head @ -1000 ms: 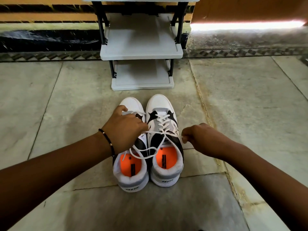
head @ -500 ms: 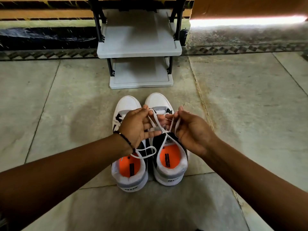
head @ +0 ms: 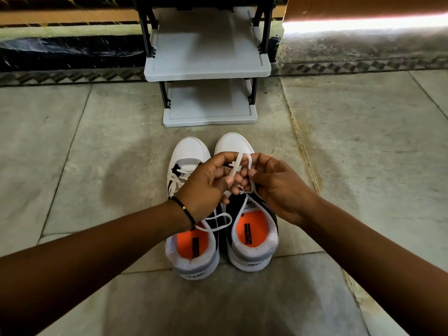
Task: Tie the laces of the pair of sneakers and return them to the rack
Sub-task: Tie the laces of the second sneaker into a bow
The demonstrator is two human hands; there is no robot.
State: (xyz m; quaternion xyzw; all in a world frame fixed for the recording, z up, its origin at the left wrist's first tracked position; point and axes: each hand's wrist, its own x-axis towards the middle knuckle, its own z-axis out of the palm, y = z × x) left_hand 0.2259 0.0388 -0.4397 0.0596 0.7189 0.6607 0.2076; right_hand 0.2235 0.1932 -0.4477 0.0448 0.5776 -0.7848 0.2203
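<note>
Two white, grey and black sneakers with orange insoles stand side by side on the floor, toes pointing away from me: the left sneaker (head: 189, 151) and the right sneaker (head: 254, 241). Above the right sneaker's tongue my left hand (head: 206, 187) and my right hand (head: 278, 187) meet, each pinching a loop of its white lace (head: 238, 162). One lace end (head: 218, 223) hangs in a loop over the left sneaker's opening. The left sneaker's own laces lie loose by my left wrist.
A grey shoe rack (head: 208, 66) with black posts stands just beyond the sneakers, both visible shelves bare. Stone floor slabs spread to either side. A dark patterned border runs along the wall behind the rack.
My hands were pulling the lace ends wide apart; they have come together over the right sneaker and now hold raised lace loops between the fingers.
</note>
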